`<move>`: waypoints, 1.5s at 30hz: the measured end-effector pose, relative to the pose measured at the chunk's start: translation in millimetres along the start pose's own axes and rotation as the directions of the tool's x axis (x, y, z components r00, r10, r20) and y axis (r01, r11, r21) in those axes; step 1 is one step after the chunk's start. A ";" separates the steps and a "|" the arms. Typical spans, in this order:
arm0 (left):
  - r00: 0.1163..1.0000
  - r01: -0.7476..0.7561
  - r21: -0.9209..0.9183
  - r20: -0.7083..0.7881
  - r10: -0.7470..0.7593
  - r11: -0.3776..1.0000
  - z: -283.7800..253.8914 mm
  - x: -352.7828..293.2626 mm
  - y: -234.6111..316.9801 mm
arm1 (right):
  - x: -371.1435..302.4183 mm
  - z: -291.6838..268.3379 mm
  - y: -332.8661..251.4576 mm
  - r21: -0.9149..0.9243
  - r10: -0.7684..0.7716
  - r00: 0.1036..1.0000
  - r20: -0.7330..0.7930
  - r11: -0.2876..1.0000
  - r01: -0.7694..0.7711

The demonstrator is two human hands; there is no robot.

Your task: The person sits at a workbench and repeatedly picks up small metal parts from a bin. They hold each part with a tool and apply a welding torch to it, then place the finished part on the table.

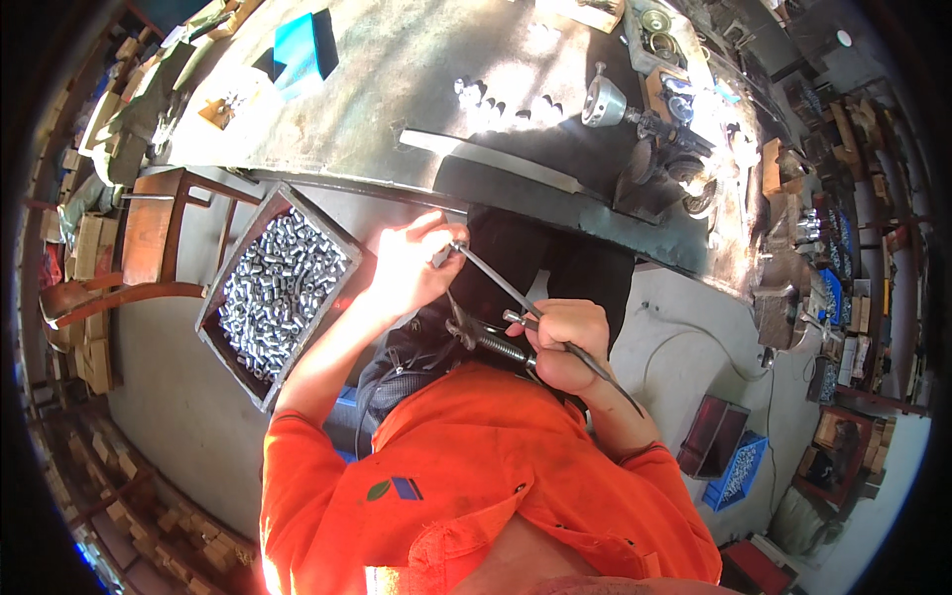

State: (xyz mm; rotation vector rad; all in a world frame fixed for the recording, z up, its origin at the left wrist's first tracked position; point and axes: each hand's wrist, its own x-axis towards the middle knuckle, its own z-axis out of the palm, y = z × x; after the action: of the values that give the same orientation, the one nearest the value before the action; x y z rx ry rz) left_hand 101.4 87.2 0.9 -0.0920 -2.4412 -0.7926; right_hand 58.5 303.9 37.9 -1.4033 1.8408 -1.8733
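Note:
My left hand (412,266) is closed, with a small metal cylinder (442,256) pinched between thumb and fingers at the near edge of the workbench. One end of a long thin metal rod (501,282) meets this small part; I cannot tell whether the tip goes inside it. Wrapped round the rod, my right hand (572,343) is also closed, and the rod's other end runs back along the forearm. Another small metal cylinder (513,317) sticks out at the right fingers. Below the hands, in front of my lap, is a metal device with a coil spring (501,345).
A tray (208,315) full of small metal cylinders stands left of my arm. On the workbench (367,104) lie a long flat strip (486,159), a blue box (297,55) and a round chuck-like tool (605,102). A wooden chair (151,228) stands at left, a blue crate (739,471) at right.

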 end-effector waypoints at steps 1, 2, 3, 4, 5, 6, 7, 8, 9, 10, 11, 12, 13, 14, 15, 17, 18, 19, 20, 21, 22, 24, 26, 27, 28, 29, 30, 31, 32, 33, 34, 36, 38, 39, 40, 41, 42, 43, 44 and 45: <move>1.000 -0.005 0.000 0.011 0.005 1.000 0.4 -1.1 2.1 | -0.5 2.3 4.2 -0.002 0.010 1.000 -0.001 1.000 -0.010; 1.000 -0.010 0.000 0.023 0.010 1.000 -0.1 -2.1 5.3 | 1.3 4.3 6.4 -0.005 0.021 1.000 -0.002 1.000 -0.021; 0.995 -0.002 0.016 0.096 0.001 1.000 -4.1 1.6 13.8 | 5.6 5.5 6.9 0.044 0.037 0.999 0.000 0.998 -0.037; 0.992 -0.011 -0.005 0.127 0.011 1.000 -4.5 3.5 19.2 | 4.1 8.4 16.0 -0.006 0.049 0.999 -0.002 0.999 -0.049; 0.992 -0.038 -0.040 0.120 0.042 0.998 -1.7 4.4 23.2 | 4.9 11.2 22.5 -0.030 0.060 0.998 -0.005 0.998 -0.060; 0.992 -0.061 -0.073 0.109 0.068 0.995 1.2 3.4 25.0 | 6.9 14.4 27.2 -0.053 0.071 0.997 -0.004 0.996 -0.071; 0.988 -0.087 -0.096 0.121 0.099 0.992 4.0 2.7 24.8 | 9.0 16.0 29.0 -0.097 0.073 0.997 -0.005 0.993 -0.073; 0.986 -0.111 -0.129 0.108 0.125 0.985 7.0 3.4 27.2 | 7.9 16.5 32.0 -0.129 0.090 0.996 0.002 0.988 -0.089; 0.983 -0.130 -0.125 0.114 0.145 0.984 8.4 4.1 29.0 | 7.6 15.4 32.0 -0.117 0.101 0.995 0.009 0.988 -0.099; 0.979 -0.149 -0.121 0.121 0.164 0.981 9.0 5.5 29.8 | 7.0 13.5 31.6 -0.105 0.112 0.994 0.015 0.988 -0.110; 0.977 -0.166 -0.094 0.123 0.177 0.982 8.8 7.8 29.3 | 5.8 11.2 31.8 -0.104 0.090 0.996 -0.007 0.990 -0.091; 0.974 -0.180 -0.068 0.126 0.188 0.981 8.9 9.0 28.5 | 2.7 8.7 32.5 -0.103 0.071 0.997 -0.028 0.992 -0.073; 0.971 -0.195 -0.043 0.130 0.199 0.980 8.7 10.3 27.5 | -1.3 6.0 33.2 -0.102 0.051 0.998 -0.049 0.993 -0.056; 0.975 -0.179 -0.033 0.125 0.182 0.983 7.5 12.6 24.1 | -7.2 3.2 33.9 -0.086 0.041 0.996 -0.079 0.995 -0.048; 0.979 -0.162 -0.023 0.122 0.163 0.987 5.5 14.5 19.2 | -7.5 -1.1 28.5 -0.063 0.046 0.996 -0.081 0.997 -0.051; 0.981 -0.164 0.000 0.108 0.163 0.986 3.8 18.4 18.6 | -5.3 -3.8 25.4 -0.056 0.059 0.995 -0.079 0.996 -0.064; 0.973 -0.193 -0.020 0.123 0.194 0.981 4.9 20.8 21.6 | -4.5 -1.9 28.1 -0.075 0.068 0.994 -0.084 0.994 -0.074; 0.965 -0.221 -0.040 0.138 0.224 0.974 7.1 22.5 26.2 | -3.9 0.3 32.3 -0.093 0.076 0.993 -0.088 0.992 -0.084; 0.955 -0.248 -0.060 0.153 0.255 0.967 9.5 23.8 31.7 | -4.6 2.6 41.6 -0.053 0.102 0.992 -0.078 0.993 -0.106; 0.947 -0.252 -0.104 0.177 0.267 0.962 10.3 23.9 38.4 | 0.0 1.8 39.9 -0.110 0.118 0.992 -0.051 0.986 -0.123; 0.946 -0.276 -0.153 0.133 0.297 0.949 16.4 21.7 40.9 | 3.8 1.1 37.8 -0.167 0.135 0.991 -0.026 0.976 -0.137; 0.942 -0.270 -0.174 0.155 0.297 0.947 19.1 21.7 40.5 | 0.1 0.0 39.9 -0.105 0.124 0.990 -0.062 0.986 -0.130; 0.944 -0.269 -0.068 0.178 0.277 0.961 17.0 28.6 32.7 | -6.0 -5.3 35.8 -0.079 0.114 0.985 -0.127 0.989 -0.125; 0.945 -0.274 0.015 0.190 0.266 0.962 15.1 35.7 25.2 | -7.8 -10.7 27.6 -0.086 0.109 0.979 -0.174 0.988 -0.125; 0.966 -0.234 0.024 0.122 0.229 0.972 18.7 40.3 10.9 | -7.4 -14.4 19.3 -0.079 0.099 0.973 -0.208 0.990 -0.118; 0.975 -0.206 0.060 0.093 0.200 0.977 21.0 48.0 -2.8 | -6.7 -17.6 11.5 -0.066 0.108 0.961 -0.253 0.990 -0.128; 0.981 -0.187 0.082 0.064 0.182 0.979 26.3 58.8 -16.1 | -16.5 -27.0 17.5 0.055 0.122 0.958 -0.260 0.992 -0.112; 0.980 -0.199 0.166 0.054 0.193 0.966 35.7 68.4 -35.5 | -18.6 -30.2 14.6 0.052 0.131 0.951 -0.279 0.991 -0.122; 0.978 -0.210 0.246 0.044 0.206 0.946 43.9 81.4 -50.7 | -20.1 -32.1 11.0 0.045 0.140 0.944 -0.299 0.990 -0.133; 0.978 -0.208 0.274 0.067 0.197 0.939 46.8 97.4 -56.9 | -22.9 -30.1 10.1 0.096 0.164 0.938 -0.304 0.985 -0.141; 0.978 -0.208 0.300 0.088 0.190 0.931 49.5 113.7 -60.6 | -25.4 -27.5 8.0 0.144 0.186 0.933 -0.309 0.978 -0.148; 0.973 -0.206 0.278 0.157 0.167 0.938 59.7 142.2 -67.3 | -24.8 -25.0 2.7 0.096 0.164 0.945 -0.283 0.985 -0.142; 0.970 -0.161 0.278 0.221 0.100 0.947 73.9 164.0 -74.2 | -30.9 -22.0 9.4 0.171 0.176 0.939 -0.296 0.977 -0.130; 0.958 -0.187 0.297 0.268 0.107 0.936 77.2 173.0 -72.2 | -32.8 -21.7 8.0 0.172 0.192 0.934 -0.302 0.974 -0.145; 0.943 -0.187 0.341 0.325 0.071 0.921 81.0 179.5 -69.3 | -33.9 -22.7 8.1 0.171 0.197 0.930 -0.311 0.974 -0.149; 0.924 -0.189 0.383 0.380 0.033 0.904 86.5 187.1 -65.2 | -34.7 -24.2 9.0 0.171 0.203 0.925 -0.320 0.973 -0.154; 0.902 -0.192 0.431 0.431 -0.014 0.882 85.9 192.6 -59.2 | -35.2 -24.4 9.3 0.176 0.208 0.922 -0.326 0.972 -0.156; 0.889 -0.209 0.463 0.457 -0.029 0.861 89.2 196.4 -60.4 | -34.8 -24.8 8.5 0.179 0.220 0.917 -0.333 0.969 -0.168; 0.876 -0.226 0.494 0.480 -0.047 0.839 94.8 200.2 -65.1 | -33.0 -25.4 7.0 0.182 0.234 0.914 -0.333 0.966 -0.181; 0.859 -0.246 0.521 0.507 -0.065 0.817 100.0 202.5 -69.4 | -32.0 -25.0 4.9 0.186 0.251 0.908 -0.336 0.962 -0.198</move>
State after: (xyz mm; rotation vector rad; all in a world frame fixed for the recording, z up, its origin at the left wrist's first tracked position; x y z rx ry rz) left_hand -133.8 64.8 6.8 -0.2114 -3.0405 0.0715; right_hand 56.4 342.0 23.2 -0.7998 1.8677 -2.1956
